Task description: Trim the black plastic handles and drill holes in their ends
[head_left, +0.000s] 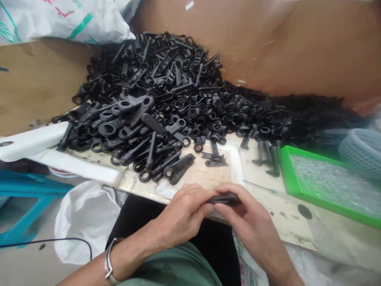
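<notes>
My left hand point(183, 212) and my right hand point(247, 220) meet at the near edge of the worktable, fingers pinched together on one black plastic lever part point(224, 198) held between them. A bracelet is on my left wrist. Just beyond the hands lies a large heap of black plastic levers point(143, 119) with ring ends, and to its right a spread of small black toothed rings point(214, 111). A few single levers point(178, 167) lie loose at the heap's near edge.
A green tray point(285, 174) of small shiny metal bits sits at the right, with a pale mesh basket point(361, 151) behind it. A white printed sack point(59, 20) is at the back left. A white plastic bag point(86, 218) and a blue frame point(26, 198) are lower left.
</notes>
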Available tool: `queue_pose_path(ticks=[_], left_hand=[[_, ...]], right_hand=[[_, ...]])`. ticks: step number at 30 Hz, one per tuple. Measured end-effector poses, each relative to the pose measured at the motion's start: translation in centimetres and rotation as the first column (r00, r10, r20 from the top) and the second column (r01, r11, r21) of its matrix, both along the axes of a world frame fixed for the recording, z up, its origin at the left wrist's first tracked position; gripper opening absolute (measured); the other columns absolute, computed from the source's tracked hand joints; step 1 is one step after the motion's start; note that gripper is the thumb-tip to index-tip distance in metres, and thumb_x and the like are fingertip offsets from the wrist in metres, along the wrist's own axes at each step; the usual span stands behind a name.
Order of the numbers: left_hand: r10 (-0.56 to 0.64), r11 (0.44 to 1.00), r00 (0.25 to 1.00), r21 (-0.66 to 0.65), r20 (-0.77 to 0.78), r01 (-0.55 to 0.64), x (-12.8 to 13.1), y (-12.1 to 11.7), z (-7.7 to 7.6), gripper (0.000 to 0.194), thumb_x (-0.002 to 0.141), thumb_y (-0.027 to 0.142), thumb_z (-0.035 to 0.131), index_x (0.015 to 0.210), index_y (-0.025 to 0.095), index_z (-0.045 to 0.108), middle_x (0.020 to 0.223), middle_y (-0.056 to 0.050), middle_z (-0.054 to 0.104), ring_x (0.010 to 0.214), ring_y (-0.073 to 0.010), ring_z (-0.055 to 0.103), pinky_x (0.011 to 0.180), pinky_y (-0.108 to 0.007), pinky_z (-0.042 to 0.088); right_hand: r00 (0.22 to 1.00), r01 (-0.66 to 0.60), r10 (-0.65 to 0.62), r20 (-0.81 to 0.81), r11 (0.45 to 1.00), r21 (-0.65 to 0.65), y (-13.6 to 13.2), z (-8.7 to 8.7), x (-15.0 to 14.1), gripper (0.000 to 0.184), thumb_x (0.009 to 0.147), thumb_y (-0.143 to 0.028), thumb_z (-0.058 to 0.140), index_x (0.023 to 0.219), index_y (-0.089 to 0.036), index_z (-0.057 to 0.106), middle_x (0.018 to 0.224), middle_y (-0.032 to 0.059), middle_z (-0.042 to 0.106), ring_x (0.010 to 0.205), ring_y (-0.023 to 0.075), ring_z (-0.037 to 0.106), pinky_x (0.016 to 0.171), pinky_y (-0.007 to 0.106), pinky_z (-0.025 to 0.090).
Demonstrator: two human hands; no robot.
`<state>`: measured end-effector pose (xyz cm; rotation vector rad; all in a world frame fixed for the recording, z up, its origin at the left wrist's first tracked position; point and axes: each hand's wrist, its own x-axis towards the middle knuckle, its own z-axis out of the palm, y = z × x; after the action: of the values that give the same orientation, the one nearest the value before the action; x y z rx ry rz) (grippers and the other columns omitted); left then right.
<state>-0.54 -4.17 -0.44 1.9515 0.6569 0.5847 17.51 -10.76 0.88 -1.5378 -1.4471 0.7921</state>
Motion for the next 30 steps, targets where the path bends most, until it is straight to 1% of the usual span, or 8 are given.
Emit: queue_pose_path(ticks=[2,5,11,14,18,22,27,30], left_hand=[[-0.012,1.0,0.999,0.003,0.031,0.012,0.3,0.1,-0.6,0.034,0.098,0.017,0.049,0.13,0.022,0.061,0.096,-0.004,0.07,0.089,-0.018,0.059,0.085,-0.032,0.044],[0.019,0.999,0.998,0.024,0.057,-0.021,0.4,0.2,-1.4,0.034,0.098,0.018,0.05,0.129,0.021,0.064,0.087,-0.005,0.069,0.082,-0.018,0.059,0.079,-0.032,0.044],[0.12,0.992,0.98,0.023,0.156,-0.125,0.7,0.4,-2.0,0.031,0.099,0.024,0.051,0.123,0.018,0.069,0.082,-0.005,0.071,0.075,-0.0167,0.061,0.074,-0.029,0.047],[0.116,0.993,0.982,0.02,0.146,-0.12,0.6,0.6,-2.1,0.03,0.098,0.023,0.051,0.122,0.019,0.069,0.083,-0.005,0.071,0.078,-0.0173,0.062,0.077,-0.03,0.048],[0.077,0.997,0.988,0.018,0.13,-0.08,0.1,0.4,-2.0,0.028,0.098,0.022,0.05,0.118,0.018,0.069,0.086,-0.006,0.07,0.082,-0.0178,0.062,0.079,-0.029,0.047],[0.09,0.994,0.986,0.044,0.142,-0.097,0.2,0.0,-2.0,0.025,0.098,0.023,0.05,0.11,0.015,0.071,0.079,-0.005,0.067,0.076,-0.0164,0.059,0.075,-0.029,0.045],[0.14,0.987,0.976,0.05,0.167,-0.15,0.4,0.2,-2.2,0.024,0.095,0.018,0.05,0.103,0.013,0.072,0.071,-0.004,0.062,0.068,-0.0155,0.056,0.068,-0.027,0.044],[0.143,0.988,0.975,0.037,0.168,-0.151,0.4,0.5,-1.8,0.025,0.094,0.018,0.052,0.108,0.013,0.072,0.074,-0.005,0.064,0.071,-0.016,0.057,0.069,-0.027,0.045]], right_hand=[[0.998,0.032,-0.036,-0.049,0.996,-0.085,0.1,-0.3,-0.5,0.014,0.089,-0.037,0.069,0.099,-0.026,0.068,0.097,-0.0004,0.072,0.088,0.0164,0.069,0.076,0.022,0.056],[0.998,0.044,-0.052,-0.045,0.987,-0.157,0.4,-0.2,-0.9,0.014,0.089,-0.037,0.067,0.092,-0.024,0.068,0.087,0.0001,0.071,0.077,0.017,0.068,0.069,0.025,0.055],[0.997,0.071,-0.072,-0.008,0.99,-0.124,1.3,-0.6,-1.2,0.014,0.088,-0.037,0.067,0.09,-0.024,0.067,0.082,-0.0014,0.071,0.071,0.016,0.068,0.066,0.025,0.054],[0.998,0.066,-0.064,0.021,0.992,-0.107,1.4,-0.9,-1.1,0.015,0.089,-0.039,0.066,0.091,-0.024,0.066,0.082,-0.0016,0.071,0.07,0.0155,0.067,0.063,0.025,0.053],[0.98,-0.009,0.02,0.199,0.998,-0.057,1.0,-0.2,-0.9,0.013,0.092,-0.037,0.064,0.095,-0.025,0.066,0.089,-0.0015,0.071,0.076,0.0159,0.067,0.068,0.025,0.052],[0.927,-0.045,0.027,0.375,0.998,0.038,0.9,0.3,-1.0,0.01,0.095,-0.034,0.059,0.092,-0.025,0.064,0.082,-0.0018,0.069,0.07,0.0154,0.065,0.059,0.025,0.048],[0.954,-0.03,0.024,0.297,0.999,0.017,1.8,-0.1,-1.5,0.015,0.092,-0.038,0.059,0.083,-0.026,0.062,0.064,-0.0045,0.064,0.047,0.013,0.053,0.043,0.025,0.039],[0.975,-0.041,0.054,0.217,0.997,-0.064,2.4,-0.4,-1.3,0.017,0.092,-0.041,0.059,0.084,-0.027,0.062,0.062,-0.0057,0.063,0.044,0.0119,0.05,0.043,0.023,0.041]])
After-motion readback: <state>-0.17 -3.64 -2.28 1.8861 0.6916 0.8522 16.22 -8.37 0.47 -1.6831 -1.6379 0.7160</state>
